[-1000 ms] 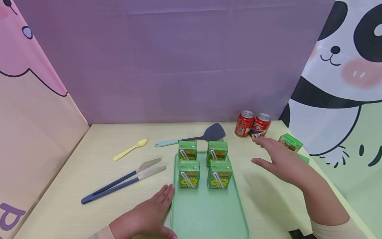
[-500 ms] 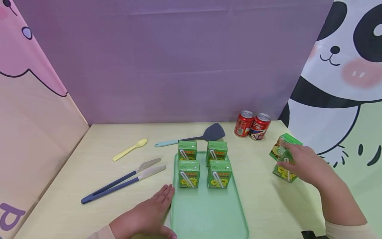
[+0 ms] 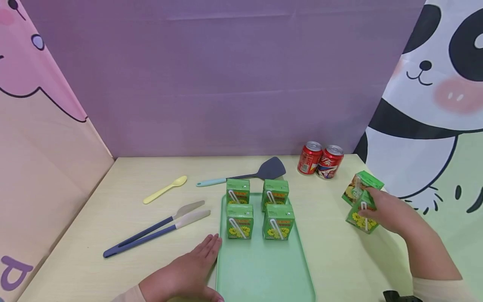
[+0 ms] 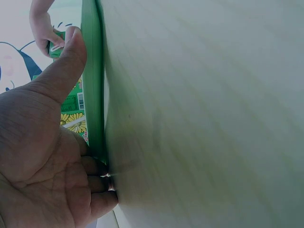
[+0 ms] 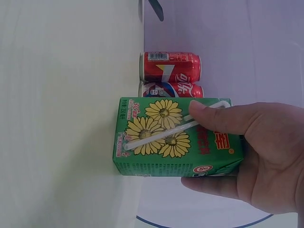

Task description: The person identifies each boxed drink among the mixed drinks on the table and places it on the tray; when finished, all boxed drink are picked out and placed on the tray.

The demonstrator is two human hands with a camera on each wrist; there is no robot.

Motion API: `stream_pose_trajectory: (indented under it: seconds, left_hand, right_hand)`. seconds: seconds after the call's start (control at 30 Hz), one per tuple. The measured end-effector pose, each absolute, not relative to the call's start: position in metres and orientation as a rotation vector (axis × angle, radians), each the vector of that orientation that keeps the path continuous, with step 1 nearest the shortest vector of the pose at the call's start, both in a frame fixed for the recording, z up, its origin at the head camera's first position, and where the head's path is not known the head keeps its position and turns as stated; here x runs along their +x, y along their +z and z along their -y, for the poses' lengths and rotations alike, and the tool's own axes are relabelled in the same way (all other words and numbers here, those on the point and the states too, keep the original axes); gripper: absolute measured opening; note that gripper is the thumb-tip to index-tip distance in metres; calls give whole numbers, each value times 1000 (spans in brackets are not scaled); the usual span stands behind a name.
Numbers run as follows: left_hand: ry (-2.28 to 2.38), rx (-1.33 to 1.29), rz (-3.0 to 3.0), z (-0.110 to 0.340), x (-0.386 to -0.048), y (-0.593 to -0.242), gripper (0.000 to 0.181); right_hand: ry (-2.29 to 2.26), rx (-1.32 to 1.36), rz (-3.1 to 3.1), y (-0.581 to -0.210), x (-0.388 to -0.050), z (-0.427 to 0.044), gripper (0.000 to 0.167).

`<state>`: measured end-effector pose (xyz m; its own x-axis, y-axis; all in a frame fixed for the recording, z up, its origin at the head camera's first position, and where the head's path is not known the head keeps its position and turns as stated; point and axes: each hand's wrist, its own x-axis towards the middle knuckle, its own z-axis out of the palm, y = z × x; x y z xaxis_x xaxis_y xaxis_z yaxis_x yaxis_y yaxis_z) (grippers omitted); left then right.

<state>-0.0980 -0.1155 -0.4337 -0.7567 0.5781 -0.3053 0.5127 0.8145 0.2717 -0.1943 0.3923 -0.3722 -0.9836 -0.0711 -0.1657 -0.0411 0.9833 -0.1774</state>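
My right hand (image 3: pixel 390 212) grips a green drink carton (image 3: pixel 356 218) with yellow flowers and a white straw, at the table's right side. In the right wrist view, the thumb lies across the front of this carton (image 5: pixel 156 161). Another green carton (image 3: pixel 371 179) stands right behind it. My left hand (image 3: pixel 188 268) rests its straight fingers against the left edge of a light green tray (image 3: pixel 264 272). The left wrist view shows the thumb (image 4: pixel 71 57) touching the tray's side wall (image 4: pixel 92 85). Several matching cartons (image 3: pixel 240 222) stand upright in two rows on the tray's far half.
Two red drink cans (image 3: pixel 310 158) stand at the back right. A dark-headed spatula (image 3: pixel 271 168) lies behind the tray. To its left are a yellow spoon (image 3: pixel 166 188) and blue-handled tongs (image 3: pixel 147 233). A purple cloth wall (image 3: pixel 226 84) closes off the back.
My right hand has moved to the right and down from near the cans, and now holds the front carton at the right. The left hand has stayed at the tray's edge.
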Motion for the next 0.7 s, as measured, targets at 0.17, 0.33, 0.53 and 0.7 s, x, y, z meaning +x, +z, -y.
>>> stream_pose_trajectory:
  seconds: [0.17, 0.33, 0.53, 0.7]
  left_hand:
    - [232, 816, -2625, 116, -98, -436, 130]
    - [238, 822, -2613, 116, -99, -436, 129]
    - [234, 817, -2618, 116, -98, -436, 130]
    - [239, 822, -2619, 116, -97, -435, 131]
  right_hand:
    - [-234, -97, -2962, -370, -194, -392, 89]
    - [-241, -142, -2981, -367, -191, -389, 87]
    - [-284, -189, -2962, -358, -183, -373, 86]
    - [-326, -272, -2975, -347, -172, -351, 78]
